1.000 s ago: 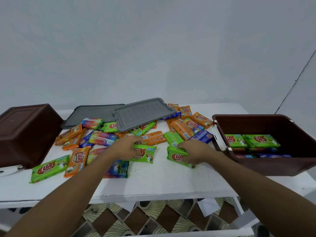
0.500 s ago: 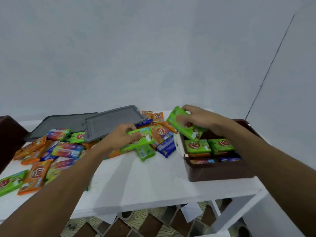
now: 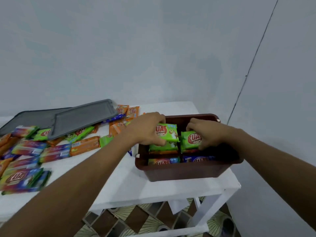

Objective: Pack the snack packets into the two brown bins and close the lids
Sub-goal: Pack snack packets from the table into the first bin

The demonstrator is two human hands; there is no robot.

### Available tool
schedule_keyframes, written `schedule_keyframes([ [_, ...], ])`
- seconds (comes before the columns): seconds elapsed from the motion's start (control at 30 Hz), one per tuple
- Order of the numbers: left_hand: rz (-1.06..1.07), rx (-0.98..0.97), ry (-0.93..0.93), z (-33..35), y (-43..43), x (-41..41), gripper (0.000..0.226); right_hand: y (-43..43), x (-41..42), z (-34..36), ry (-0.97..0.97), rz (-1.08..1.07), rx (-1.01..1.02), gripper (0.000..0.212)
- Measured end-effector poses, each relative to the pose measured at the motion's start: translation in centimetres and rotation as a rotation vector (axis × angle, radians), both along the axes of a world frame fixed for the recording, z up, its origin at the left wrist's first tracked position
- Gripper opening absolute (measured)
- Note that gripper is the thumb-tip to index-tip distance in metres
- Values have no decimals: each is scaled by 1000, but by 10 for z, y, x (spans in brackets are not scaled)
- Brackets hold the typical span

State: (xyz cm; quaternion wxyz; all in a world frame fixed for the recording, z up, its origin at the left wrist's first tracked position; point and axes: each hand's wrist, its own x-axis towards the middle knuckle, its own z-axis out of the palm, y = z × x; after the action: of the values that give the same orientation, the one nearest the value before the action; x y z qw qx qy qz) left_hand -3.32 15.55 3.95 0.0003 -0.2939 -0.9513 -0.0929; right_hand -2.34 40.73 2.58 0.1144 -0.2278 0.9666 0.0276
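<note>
While the left hand (image 3: 147, 130) curls round the left green packet (image 3: 168, 134) and the right hand (image 3: 204, 132) grips the right green packet (image 3: 189, 140) atop stacks in the brown bin (image 3: 179, 171), a crooked drop could jam the gray lid (image 3: 83, 117).

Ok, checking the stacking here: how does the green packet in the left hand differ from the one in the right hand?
The left hand holds the left packet by its left end, most of its face showing; the right hand covers half of the right packet. The left packet sits higher in the picture than the right packet. Both are green, logo up, inside the brown bin.
</note>
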Motion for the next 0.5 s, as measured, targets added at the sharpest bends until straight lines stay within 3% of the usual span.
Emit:
schedule_keyframes([
  [0.1, 39, -201, -19, -22, 22, -4, 66, 7, -7, -22, 109, 76, 58, 59],
  [0.2, 36, -434, 53, -36, 36, -8, 55, 11, -13, -28, 133, 56, 66, 49],
  [0.27, 43, -459, 63, -39, 41, -10, 46, 12, -16, -28, 123, 39, 55, 47],
  [0.5, 93, -452, 67, -42, 41, -10, 47, 12, -24, -30, 115, -36, -12, 47],
])
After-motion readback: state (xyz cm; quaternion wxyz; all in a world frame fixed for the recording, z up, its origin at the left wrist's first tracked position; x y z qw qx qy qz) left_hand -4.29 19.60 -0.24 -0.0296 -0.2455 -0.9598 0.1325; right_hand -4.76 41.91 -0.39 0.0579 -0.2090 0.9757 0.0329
